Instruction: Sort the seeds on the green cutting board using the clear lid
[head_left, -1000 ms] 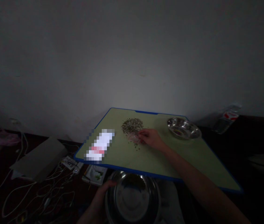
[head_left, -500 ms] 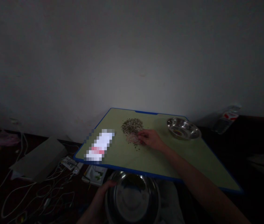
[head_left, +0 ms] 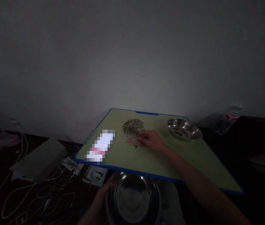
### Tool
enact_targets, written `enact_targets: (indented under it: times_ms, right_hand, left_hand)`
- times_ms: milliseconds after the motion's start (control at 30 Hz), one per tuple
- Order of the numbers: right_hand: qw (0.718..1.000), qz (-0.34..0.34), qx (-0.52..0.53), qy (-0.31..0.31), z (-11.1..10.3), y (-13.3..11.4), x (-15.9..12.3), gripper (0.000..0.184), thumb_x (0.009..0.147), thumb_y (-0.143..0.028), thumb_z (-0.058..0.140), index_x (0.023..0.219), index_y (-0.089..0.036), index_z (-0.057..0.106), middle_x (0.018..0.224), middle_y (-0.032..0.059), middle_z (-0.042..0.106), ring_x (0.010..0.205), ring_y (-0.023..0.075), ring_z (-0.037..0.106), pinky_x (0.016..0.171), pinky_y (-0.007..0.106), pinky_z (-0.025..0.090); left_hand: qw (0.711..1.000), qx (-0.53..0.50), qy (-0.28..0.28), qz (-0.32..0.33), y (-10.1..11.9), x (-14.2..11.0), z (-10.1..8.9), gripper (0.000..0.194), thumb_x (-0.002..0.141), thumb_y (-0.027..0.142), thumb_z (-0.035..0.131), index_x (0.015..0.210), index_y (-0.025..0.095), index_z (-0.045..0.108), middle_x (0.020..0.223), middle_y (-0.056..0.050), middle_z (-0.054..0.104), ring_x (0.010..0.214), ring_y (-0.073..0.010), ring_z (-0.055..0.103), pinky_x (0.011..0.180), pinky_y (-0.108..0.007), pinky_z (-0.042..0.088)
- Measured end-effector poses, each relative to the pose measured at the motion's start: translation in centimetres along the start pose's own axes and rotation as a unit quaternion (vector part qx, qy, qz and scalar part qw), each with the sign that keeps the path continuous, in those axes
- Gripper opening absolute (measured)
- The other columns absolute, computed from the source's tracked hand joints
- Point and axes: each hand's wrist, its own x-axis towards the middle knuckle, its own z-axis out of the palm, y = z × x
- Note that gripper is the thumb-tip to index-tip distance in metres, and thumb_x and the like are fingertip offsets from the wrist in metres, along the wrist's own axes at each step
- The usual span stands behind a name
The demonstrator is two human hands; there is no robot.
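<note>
Below the front edge of the green folding table [head_left: 160, 162], my left hand [head_left: 100, 197] grips the rim of a shiny steel bowl [head_left: 133, 197], tipped so its inside faces me. Some dark matter shows near the bowl's far side. My right hand [head_left: 152, 140] is over the tabletop, fingers pinched on a thin, clear, pinkish piece of plastic [head_left: 132, 140] whose exact kind I cannot make out. Just beyond it lies a scattered patch of small dark grains, perhaps seeds [head_left: 132, 126]. Several loose grains lie on the near side of the plastic.
A second steel bowl [head_left: 185, 129] stands at the table's right. A lit, pixelated phone-like slab [head_left: 100, 147] lies at the left. Cables [head_left: 50, 190], a grey box [head_left: 41, 159] and a white tray [head_left: 96, 176] are lower left. A clear bottle [head_left: 229, 118] stands right, near the wall.
The clear plastic and my right fingers have shifted very slightly over the table. My left hand and its bowl stay in place.
</note>
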Motion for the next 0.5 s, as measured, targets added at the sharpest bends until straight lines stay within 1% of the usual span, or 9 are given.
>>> enact_targets:
  times_ms: [67,167,367,500]
  right_hand:
    - [1.000,-0.003,-0.001,0.002,0.0,-0.1,0.0,0.017,0.073,-0.028,0.053,0.081,-0.017,0.063,0.063,0.0020,0.065,0.052,0.0128,0.060,0.050,0.022,0.045]
    - [1.000,-0.001,0.007,0.000,0.0,-0.2,0.0,0.017,0.073,-0.028,0.053,0.081,-0.016,0.063,0.061,0.0023,0.065,0.051,0.0129,0.060,0.050,0.022,0.045]
    - [1.000,0.011,0.025,-0.011,0.1,-0.3,-0.1,0.016,0.072,-0.028,0.054,0.080,-0.016,0.063,0.064,0.0022,0.065,0.052,0.0126,0.060,0.049,0.022,0.045]
    - [0.999,0.016,0.038,-0.015,0.1,-0.2,-0.1,0.017,0.072,-0.028,0.055,0.081,-0.016,0.063,0.065,0.0028,0.066,0.053,0.0132,0.061,0.050,0.023,0.046]
  left_hand:
    - [1.000,-0.012,-0.022,-0.001,-0.2,-1.1,0.8,0.037,0.063,0.023,0.057,0.097,0.011,0.063,0.073,-0.009,0.073,0.079,-0.0299,0.065,0.078,-0.040,0.043]
    - [0.999,-0.019,-0.031,0.002,0.0,-2.0,1.6,0.032,0.065,0.021,0.055,0.094,0.010,0.063,0.073,-0.009,0.073,0.079,-0.0288,0.065,0.077,-0.039,0.043]
    - [0.999,-0.005,-0.031,0.006,0.1,-2.1,1.7,0.022,0.066,0.021,0.054,0.081,0.009,0.065,0.060,-0.008,0.071,0.077,-0.0276,0.065,0.074,-0.036,0.044]
    - [0.999,0.009,-0.031,0.027,0.0,-2.2,1.8,0.018,0.066,0.019,0.054,0.074,0.008,0.066,0.057,-0.008,0.071,0.068,-0.0260,0.066,0.070,-0.035,0.044]
